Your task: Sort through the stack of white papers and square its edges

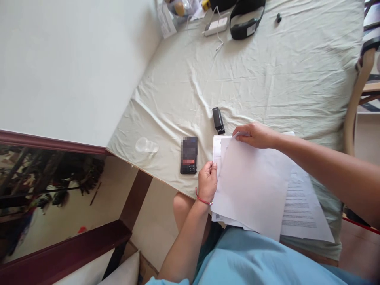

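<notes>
A blank white sheet of paper (252,182) lies tilted over other sheets at the table's near edge. My right hand (252,133) pinches its top left corner between thumb and fingers. Along the left edge of the papers, my left hand (208,180) is closed on the sheets underneath, thumb on top. A printed sheet (303,209) sticks out to the right from under the blank one. Just beyond the papers rests a black stapler (218,120). To the left of my left hand is a smartphone (189,155) with its screen lit.
A clear plastic cup (146,145) lies on its side near the table's left edge. At the back are a white power bank (216,26) with a cable, a black headset (245,27) and a small black earbud (278,18). A wooden chair (353,103) stands at the right.
</notes>
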Tool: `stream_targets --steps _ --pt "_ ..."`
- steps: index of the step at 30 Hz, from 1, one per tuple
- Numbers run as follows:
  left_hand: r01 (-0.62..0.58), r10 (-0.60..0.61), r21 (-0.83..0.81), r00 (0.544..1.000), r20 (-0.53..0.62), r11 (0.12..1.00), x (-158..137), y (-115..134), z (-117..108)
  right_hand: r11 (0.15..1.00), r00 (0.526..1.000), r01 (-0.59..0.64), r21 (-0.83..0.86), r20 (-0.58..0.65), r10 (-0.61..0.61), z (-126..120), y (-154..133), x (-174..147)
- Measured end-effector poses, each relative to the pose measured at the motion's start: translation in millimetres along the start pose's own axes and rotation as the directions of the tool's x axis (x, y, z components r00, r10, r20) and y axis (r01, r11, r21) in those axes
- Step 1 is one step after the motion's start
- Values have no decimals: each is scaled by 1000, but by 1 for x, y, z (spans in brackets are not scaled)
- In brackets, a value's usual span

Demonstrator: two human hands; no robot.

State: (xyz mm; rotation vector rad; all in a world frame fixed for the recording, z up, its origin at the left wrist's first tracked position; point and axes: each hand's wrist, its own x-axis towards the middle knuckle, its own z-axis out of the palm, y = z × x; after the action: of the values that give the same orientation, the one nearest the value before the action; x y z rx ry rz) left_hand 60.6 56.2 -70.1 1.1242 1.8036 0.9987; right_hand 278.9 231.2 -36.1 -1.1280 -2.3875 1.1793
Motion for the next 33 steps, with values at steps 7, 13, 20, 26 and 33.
stream_targets --steps 7,13,20,26,33 --pt "24 -23 -88 1000 15 996 2 0 4 995 999 -52 80 0 52 5 -3 0" --pt "165 -124 -253 978 169 953 7 -4 -3 958 998 51 281 26 -61 -7 12 -1" --pt "147 -108 -224 978 180 963 10 -1 -4 951 995 -89 295 -12 97 -8 13 1" --pt "317 -192 -292 903 385 902 14 8 -16 845 965 -260 468 115 234 2 10 2" --pt "405 -269 -314 878 395 859 19 10 -14 812 963 -261 522 203 178 -6 15 0"
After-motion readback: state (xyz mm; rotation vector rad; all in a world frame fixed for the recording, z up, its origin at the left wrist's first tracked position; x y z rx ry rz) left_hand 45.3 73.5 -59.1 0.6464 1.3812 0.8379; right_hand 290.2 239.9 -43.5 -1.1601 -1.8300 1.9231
